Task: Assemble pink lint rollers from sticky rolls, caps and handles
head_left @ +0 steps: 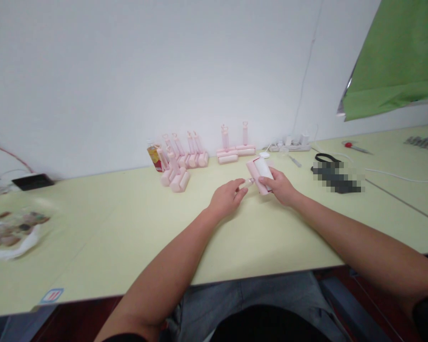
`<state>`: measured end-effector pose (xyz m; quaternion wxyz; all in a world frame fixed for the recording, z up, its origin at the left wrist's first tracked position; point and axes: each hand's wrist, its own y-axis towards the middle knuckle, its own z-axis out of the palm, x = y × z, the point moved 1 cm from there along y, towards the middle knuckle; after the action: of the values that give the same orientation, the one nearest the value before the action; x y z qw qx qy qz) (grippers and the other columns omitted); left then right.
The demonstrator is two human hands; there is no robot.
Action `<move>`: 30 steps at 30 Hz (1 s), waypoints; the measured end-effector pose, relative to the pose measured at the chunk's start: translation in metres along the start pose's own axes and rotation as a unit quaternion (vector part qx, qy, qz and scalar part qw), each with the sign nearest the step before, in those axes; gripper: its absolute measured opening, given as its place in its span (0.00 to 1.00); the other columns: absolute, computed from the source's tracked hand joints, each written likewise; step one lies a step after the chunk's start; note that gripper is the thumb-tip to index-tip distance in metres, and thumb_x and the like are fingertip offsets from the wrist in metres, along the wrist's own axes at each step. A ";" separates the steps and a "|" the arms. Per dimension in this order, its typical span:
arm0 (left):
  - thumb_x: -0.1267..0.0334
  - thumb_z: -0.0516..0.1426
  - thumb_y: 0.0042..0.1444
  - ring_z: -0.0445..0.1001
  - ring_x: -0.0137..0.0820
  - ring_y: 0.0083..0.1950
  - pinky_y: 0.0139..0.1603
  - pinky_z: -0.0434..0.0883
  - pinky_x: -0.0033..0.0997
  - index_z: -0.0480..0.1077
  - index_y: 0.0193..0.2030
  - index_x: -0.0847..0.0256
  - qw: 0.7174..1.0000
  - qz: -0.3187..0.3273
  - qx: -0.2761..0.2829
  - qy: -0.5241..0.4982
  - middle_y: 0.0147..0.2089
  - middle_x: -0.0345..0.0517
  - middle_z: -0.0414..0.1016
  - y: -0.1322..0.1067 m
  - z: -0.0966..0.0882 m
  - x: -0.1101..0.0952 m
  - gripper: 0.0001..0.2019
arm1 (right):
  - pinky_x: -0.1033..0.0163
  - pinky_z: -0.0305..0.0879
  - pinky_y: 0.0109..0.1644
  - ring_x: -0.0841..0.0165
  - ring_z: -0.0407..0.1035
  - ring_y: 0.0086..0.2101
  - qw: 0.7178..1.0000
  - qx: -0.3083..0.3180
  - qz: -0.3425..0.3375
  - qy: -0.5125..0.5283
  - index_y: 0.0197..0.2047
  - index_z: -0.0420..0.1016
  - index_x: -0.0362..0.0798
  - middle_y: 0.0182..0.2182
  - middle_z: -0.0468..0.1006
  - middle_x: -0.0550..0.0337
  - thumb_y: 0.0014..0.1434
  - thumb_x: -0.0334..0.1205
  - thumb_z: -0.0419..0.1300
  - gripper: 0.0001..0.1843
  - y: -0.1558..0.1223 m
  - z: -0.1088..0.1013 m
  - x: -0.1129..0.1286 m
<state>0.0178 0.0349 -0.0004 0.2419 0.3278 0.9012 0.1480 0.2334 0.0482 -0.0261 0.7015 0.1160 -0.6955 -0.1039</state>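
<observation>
A pink and white lint roller point(261, 172) is held in front of me, above the table. My right hand point(282, 187) is closed around the right side of its roller head, thumb across the front. My left hand point(227, 198) pinches the short pale handle point(248, 182), which points left from the head. Further back, near the wall, stand several similar pink rollers with handles upright, among them a front one point(180, 181) at the left and a pair on the right, including one with a tall handle point(245, 134).
Behind the left rollers stands a yellow and red packet point(154, 156). A power strip point(288, 147) lies along the wall. Right of my hands are a dark strap point(328, 157) and a red-marked tool point(349, 145). A bag of small items point(12, 232) lies far left, near a black device point(33, 182).
</observation>
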 end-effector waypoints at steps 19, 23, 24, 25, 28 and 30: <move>0.50 0.47 0.66 0.75 0.37 0.40 0.43 0.69 0.35 0.68 0.58 0.57 0.999 -0.011 0.019 0.047 0.43 0.49 0.78 -0.002 -0.001 0.000 0.21 | 0.64 0.62 0.32 0.65 0.65 0.32 0.993 -0.001 -0.011 -0.117 0.46 0.72 0.46 0.33 0.74 0.59 0.52 0.54 0.64 0.24 -0.003 0.003 0.002; 0.49 0.47 0.66 0.75 0.37 0.40 0.42 0.69 0.35 0.68 0.58 0.57 0.998 -0.015 0.019 0.055 0.43 0.49 0.78 -0.002 0.002 0.002 0.22 | 0.64 0.62 0.32 0.64 0.65 0.34 0.990 -0.007 -0.015 -0.138 0.47 0.72 0.46 0.35 0.74 0.58 0.52 0.55 0.64 0.25 -0.004 0.005 0.002; 0.49 0.47 0.66 0.75 0.38 0.40 0.42 0.69 0.36 0.68 0.58 0.57 0.998 -0.016 0.018 0.054 0.43 0.49 0.78 -0.002 0.003 0.002 0.22 | 0.64 0.62 0.33 0.64 0.65 0.34 0.990 -0.007 -0.015 -0.140 0.47 0.72 0.46 0.35 0.74 0.58 0.52 0.55 0.64 0.25 -0.004 0.005 0.002; 0.49 0.47 0.66 0.75 0.38 0.40 0.42 0.69 0.36 0.68 0.58 0.57 0.998 -0.017 0.017 0.053 0.43 0.49 0.78 -0.003 0.004 0.003 0.22 | 0.64 0.63 0.33 0.64 0.65 0.34 0.990 -0.007 -0.015 -0.142 0.47 0.72 0.46 0.35 0.74 0.58 0.52 0.55 0.64 0.25 -0.005 0.005 0.002; 0.50 0.47 0.66 0.75 0.38 0.41 0.43 0.69 0.36 0.68 0.59 0.57 0.998 -0.020 0.017 0.050 0.43 0.49 0.79 -0.003 0.006 0.003 0.22 | 0.64 0.63 0.34 0.65 0.64 0.33 0.989 -0.006 -0.015 -0.146 0.46 0.71 0.46 0.34 0.74 0.59 0.53 0.56 0.64 0.25 -0.005 0.005 0.002; 0.50 0.47 0.66 0.75 0.37 0.41 0.43 0.69 0.35 0.68 0.59 0.57 0.998 -0.021 0.020 0.053 0.43 0.49 0.79 -0.004 0.007 0.003 0.22 | 0.64 0.62 0.34 0.65 0.64 0.33 0.988 -0.003 -0.019 -0.156 0.46 0.71 0.45 0.34 0.74 0.59 0.53 0.56 0.63 0.25 -0.005 0.006 0.002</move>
<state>0.0177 0.0347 -0.0085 0.1908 0.3052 0.9221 0.1419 0.2277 0.0429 -0.0260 0.5826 0.1091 -0.7938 -0.1361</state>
